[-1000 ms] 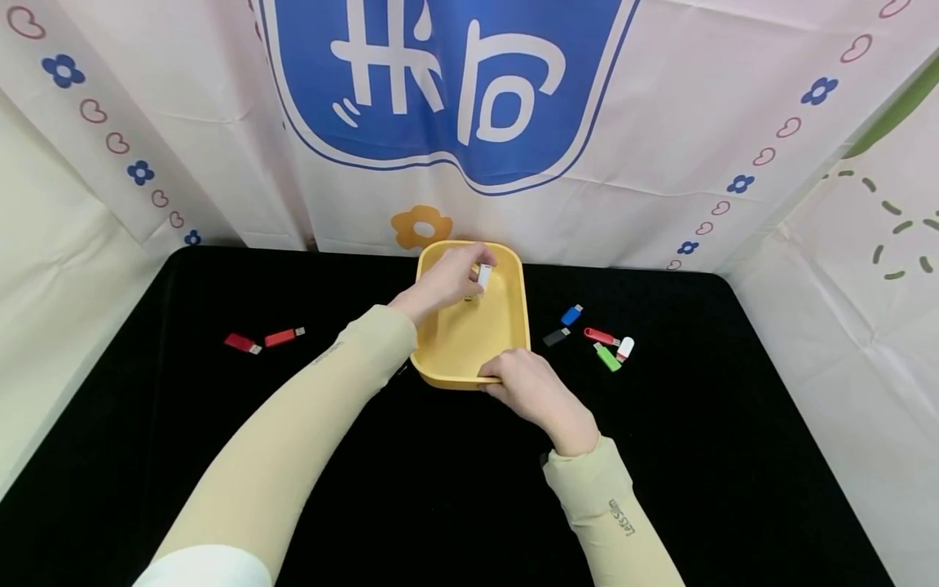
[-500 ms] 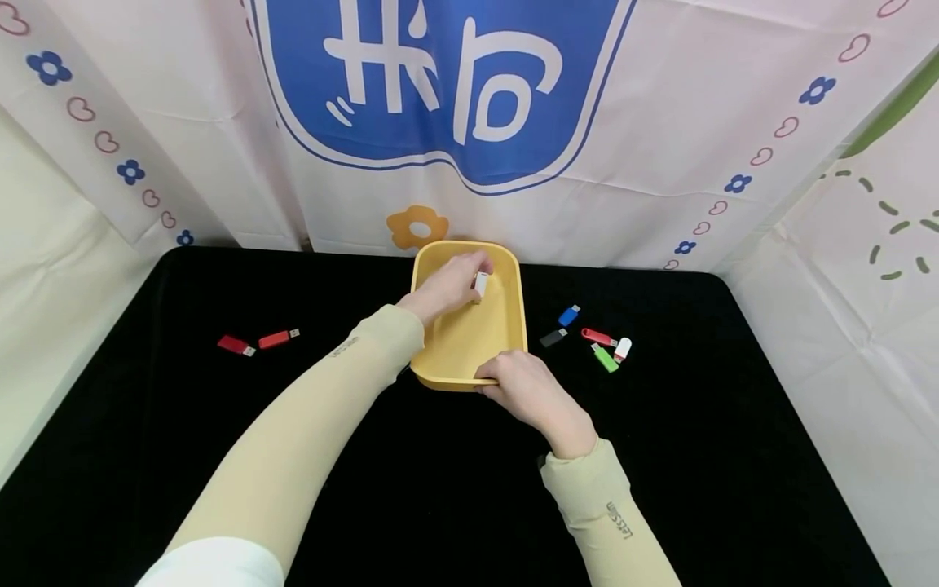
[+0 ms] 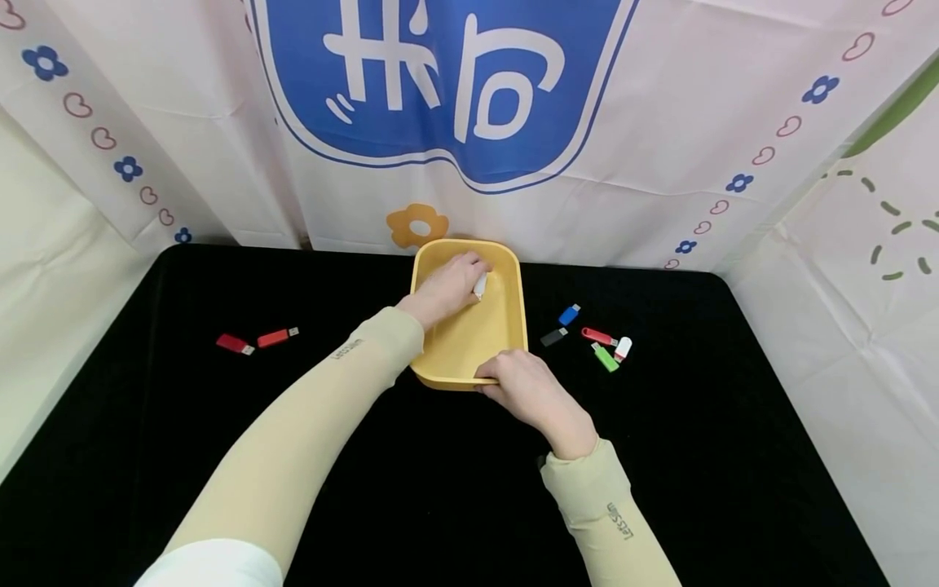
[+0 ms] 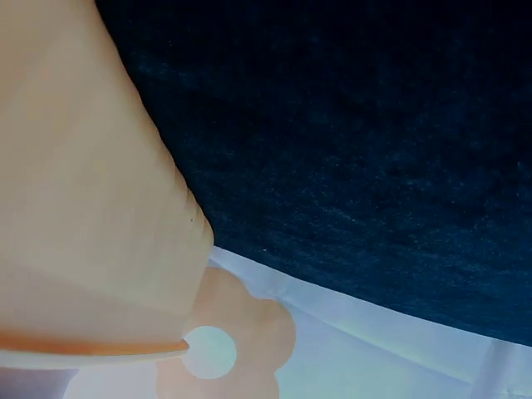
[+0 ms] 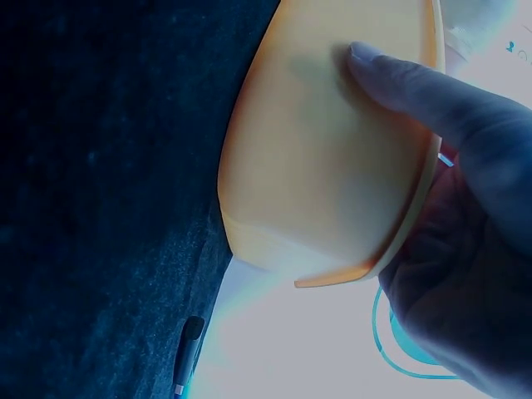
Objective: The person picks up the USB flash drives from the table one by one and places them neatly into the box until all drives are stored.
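A yellow tray [image 3: 469,346] stands on the black cloth near its back edge. Reaching into its far half, my left hand [image 3: 449,284] pinches a white USB stick [image 3: 480,285], mostly covered by the fingers. My right hand [image 3: 526,381] grips the near rim at its right corner. In the right wrist view, the right thumb [image 5: 403,83] presses on the tray's outer wall [image 5: 324,166], while the other fingers go over the rim. Only the tray's outer side [image 4: 91,183] shows in the left wrist view, with the left hand out of sight.
Right of the tray lie USB sticks: blue [image 3: 569,315], black [image 3: 553,337], red [image 3: 599,337], white-capped [image 3: 623,349] and green [image 3: 606,357]. Two red sticks, one [image 3: 235,344] beside another [image 3: 273,337], lie at the left. A printed curtain [image 3: 623,220] hangs behind the table.
My left hand has shifted slightly within the tray, and its fingers now hide more of the white USB stick. The right hand keeps its grip on the rim.
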A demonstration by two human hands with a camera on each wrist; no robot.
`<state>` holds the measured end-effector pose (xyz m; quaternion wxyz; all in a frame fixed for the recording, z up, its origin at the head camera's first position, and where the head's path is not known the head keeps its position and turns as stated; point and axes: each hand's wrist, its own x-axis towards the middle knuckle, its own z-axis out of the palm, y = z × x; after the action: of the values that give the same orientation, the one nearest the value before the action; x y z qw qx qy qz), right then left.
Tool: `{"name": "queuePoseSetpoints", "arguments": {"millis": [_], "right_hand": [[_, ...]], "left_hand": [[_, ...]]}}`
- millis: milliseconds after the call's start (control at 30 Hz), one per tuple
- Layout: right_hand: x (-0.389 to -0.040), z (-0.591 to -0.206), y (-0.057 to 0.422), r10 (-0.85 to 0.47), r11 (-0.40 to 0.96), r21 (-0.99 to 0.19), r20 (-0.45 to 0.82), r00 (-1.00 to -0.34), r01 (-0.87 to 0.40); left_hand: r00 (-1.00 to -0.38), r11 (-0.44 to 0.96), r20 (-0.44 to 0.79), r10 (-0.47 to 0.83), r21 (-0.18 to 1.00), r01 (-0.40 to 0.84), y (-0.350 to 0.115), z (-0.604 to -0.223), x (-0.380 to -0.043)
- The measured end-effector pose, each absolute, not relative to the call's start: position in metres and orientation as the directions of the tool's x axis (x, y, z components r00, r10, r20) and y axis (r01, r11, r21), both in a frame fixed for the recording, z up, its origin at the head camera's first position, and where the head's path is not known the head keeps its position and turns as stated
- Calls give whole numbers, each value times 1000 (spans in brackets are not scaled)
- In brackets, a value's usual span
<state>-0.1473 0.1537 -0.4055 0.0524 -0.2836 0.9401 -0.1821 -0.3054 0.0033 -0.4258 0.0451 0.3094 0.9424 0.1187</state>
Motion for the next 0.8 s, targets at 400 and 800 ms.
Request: {"name": "queuePoseSetpoints", "arguments": {"millis": [400, 800], "right_hand": [[-148, -406, 154, -556, 768, -373, 14, -831, -520], [-150, -407, 155, -552, 767, -396, -4, -834, -505]], "left_hand": [[-775, 774, -52, 630, 119, 621, 1, -427, -307], [-772, 785, -141, 619, 107, 610, -1, -422, -303]]}}
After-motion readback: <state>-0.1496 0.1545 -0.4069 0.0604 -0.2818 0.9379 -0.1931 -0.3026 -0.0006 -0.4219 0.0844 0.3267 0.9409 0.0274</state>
